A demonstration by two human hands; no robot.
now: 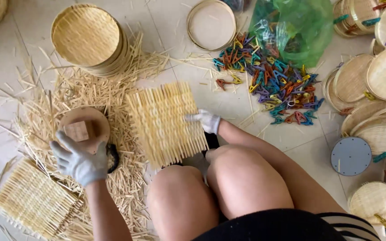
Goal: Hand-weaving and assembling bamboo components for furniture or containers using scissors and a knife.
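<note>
My right hand (207, 120) pinches the edge of the woven bamboo mat (166, 122) on the floor (5, 67) before my knees, my left hand (79, 160) rests spread on the round wooden disc (86, 127), so a loose pinch could let strips slide out.

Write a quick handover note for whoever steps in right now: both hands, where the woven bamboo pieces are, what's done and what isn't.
Left hand: gloved, resting on the round wooden disc that lies on the bamboo scraps; whether its grip has closed cannot be told.
Right hand: gloved, holding the edge of the square woven mat.
Second woven mat lies at lower left, untrimmed.
Done: stack of round trays at top.
Left: the held mat is still square, with loose ends.
Coloured clips lie in a pile to the right.
</note>
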